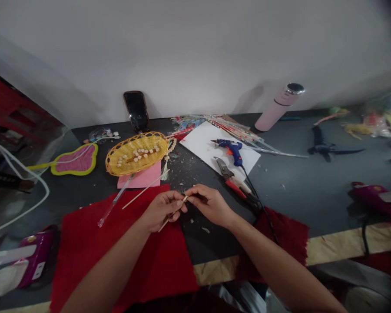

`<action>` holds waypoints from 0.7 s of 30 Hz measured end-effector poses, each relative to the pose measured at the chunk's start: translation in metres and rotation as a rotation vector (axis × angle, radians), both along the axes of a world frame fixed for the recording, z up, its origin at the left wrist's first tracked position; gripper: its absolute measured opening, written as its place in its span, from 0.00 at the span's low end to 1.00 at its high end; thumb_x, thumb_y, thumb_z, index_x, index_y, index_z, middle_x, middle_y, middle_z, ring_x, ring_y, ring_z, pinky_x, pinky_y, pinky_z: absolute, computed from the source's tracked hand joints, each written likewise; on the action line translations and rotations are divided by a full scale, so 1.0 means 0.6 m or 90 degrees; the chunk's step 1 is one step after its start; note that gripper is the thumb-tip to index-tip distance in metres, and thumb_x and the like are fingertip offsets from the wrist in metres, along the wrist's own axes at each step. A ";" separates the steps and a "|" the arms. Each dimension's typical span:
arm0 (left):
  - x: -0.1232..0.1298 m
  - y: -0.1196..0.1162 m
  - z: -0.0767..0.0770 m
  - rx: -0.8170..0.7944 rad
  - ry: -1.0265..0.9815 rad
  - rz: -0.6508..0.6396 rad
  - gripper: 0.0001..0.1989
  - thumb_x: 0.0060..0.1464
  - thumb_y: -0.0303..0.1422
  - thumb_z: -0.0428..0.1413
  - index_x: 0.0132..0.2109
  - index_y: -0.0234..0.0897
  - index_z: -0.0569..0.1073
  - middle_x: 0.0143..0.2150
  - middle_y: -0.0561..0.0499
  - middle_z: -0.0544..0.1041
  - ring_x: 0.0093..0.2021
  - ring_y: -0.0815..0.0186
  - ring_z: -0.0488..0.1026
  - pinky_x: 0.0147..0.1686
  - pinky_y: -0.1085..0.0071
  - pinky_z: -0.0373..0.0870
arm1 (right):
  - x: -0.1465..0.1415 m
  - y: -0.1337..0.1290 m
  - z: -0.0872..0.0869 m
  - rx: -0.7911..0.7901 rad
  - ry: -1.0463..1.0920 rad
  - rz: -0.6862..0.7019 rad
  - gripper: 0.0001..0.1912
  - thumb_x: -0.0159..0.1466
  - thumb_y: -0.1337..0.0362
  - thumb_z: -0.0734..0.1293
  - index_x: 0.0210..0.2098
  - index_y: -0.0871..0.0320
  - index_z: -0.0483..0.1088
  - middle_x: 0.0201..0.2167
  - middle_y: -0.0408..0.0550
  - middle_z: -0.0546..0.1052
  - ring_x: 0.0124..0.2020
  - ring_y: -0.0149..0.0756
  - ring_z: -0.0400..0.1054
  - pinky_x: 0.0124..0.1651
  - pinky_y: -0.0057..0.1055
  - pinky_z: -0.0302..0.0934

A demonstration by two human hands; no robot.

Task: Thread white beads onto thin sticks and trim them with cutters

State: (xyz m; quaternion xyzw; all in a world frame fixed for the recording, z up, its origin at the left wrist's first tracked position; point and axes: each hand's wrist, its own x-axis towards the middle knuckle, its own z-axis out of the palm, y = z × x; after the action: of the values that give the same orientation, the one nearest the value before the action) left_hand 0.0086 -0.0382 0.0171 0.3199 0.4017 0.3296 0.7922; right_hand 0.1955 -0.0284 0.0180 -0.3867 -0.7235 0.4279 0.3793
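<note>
Near the right edge of a red cloth (124, 256), my two hands meet at a thin pale wooden stick (163, 225). My left hand (164, 211) is closed around it, and its lower end sticks out below the fingers. With thumb and forefinger, my right hand (210, 204) pinches at the upper end; the fingertips hide what exactly lies between them. Another thin stick (145, 190) lies slanted across the cloth's top edge. Left of it rests a clear glue stick (115, 202). A yellow wicker basket (138, 167) with several small pale pieces sits beyond, on a pink sheet (153, 176).
A blue glue gun (233, 150) and red-handled pruning shears (228, 174) lie on white paper (198, 141). A pink bottle (276, 111) and a phone (137, 111) stand by the wall. Purple devices (35, 256) and blue pliers (322, 145) are farther out.
</note>
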 end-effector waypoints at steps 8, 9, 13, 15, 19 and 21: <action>-0.001 0.001 -0.003 0.016 -0.001 -0.008 0.15 0.47 0.37 0.61 0.38 0.33 0.68 0.26 0.51 0.76 0.14 0.78 0.62 0.13 0.82 0.50 | 0.000 -0.003 0.008 -0.054 0.021 -0.022 0.05 0.62 0.67 0.63 0.38 0.56 0.69 0.33 0.44 0.74 0.34 0.30 0.67 0.36 0.26 0.61; -0.001 0.000 -0.004 0.017 0.000 -0.008 0.15 0.48 0.36 0.61 0.40 0.34 0.68 0.26 0.51 0.76 0.14 0.78 0.63 0.13 0.82 0.49 | 0.000 -0.003 0.008 -0.046 0.018 -0.031 0.05 0.62 0.67 0.63 0.38 0.56 0.69 0.33 0.43 0.73 0.34 0.30 0.68 0.37 0.26 0.61; -0.002 -0.001 -0.006 0.022 0.002 -0.011 0.14 0.48 0.36 0.61 0.39 0.34 0.68 0.27 0.50 0.76 0.14 0.77 0.63 0.13 0.82 0.49 | -0.001 -0.005 0.002 0.014 -0.019 -0.048 0.04 0.62 0.67 0.62 0.36 0.55 0.68 0.33 0.44 0.73 0.34 0.31 0.68 0.39 0.27 0.62; -0.002 -0.001 -0.006 0.019 0.003 -0.012 0.14 0.48 0.36 0.61 0.39 0.34 0.68 0.27 0.50 0.77 0.14 0.77 0.64 0.12 0.82 0.49 | -0.002 -0.005 -0.001 0.052 -0.033 -0.050 0.04 0.63 0.68 0.62 0.37 0.56 0.68 0.33 0.45 0.74 0.36 0.31 0.68 0.41 0.28 0.62; -0.002 -0.002 -0.005 0.006 0.007 -0.009 0.14 0.47 0.36 0.61 0.38 0.33 0.69 0.27 0.50 0.77 0.15 0.77 0.64 0.13 0.82 0.48 | -0.001 -0.004 -0.004 0.116 -0.041 -0.041 0.05 0.63 0.68 0.61 0.38 0.55 0.68 0.34 0.45 0.74 0.37 0.32 0.69 0.42 0.29 0.63; -0.002 -0.002 -0.004 0.005 0.004 -0.010 0.14 0.47 0.37 0.61 0.38 0.33 0.69 0.27 0.50 0.77 0.15 0.77 0.64 0.13 0.82 0.48 | -0.001 -0.004 -0.004 0.126 -0.040 -0.028 0.06 0.64 0.68 0.61 0.38 0.55 0.69 0.34 0.46 0.74 0.37 0.32 0.69 0.42 0.29 0.64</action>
State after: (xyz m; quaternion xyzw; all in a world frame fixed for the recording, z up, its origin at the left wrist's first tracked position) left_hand 0.0074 -0.0391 0.0149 0.3272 0.4007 0.3238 0.7921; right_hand 0.1952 -0.0306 0.0156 -0.3762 -0.7652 0.3336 0.4022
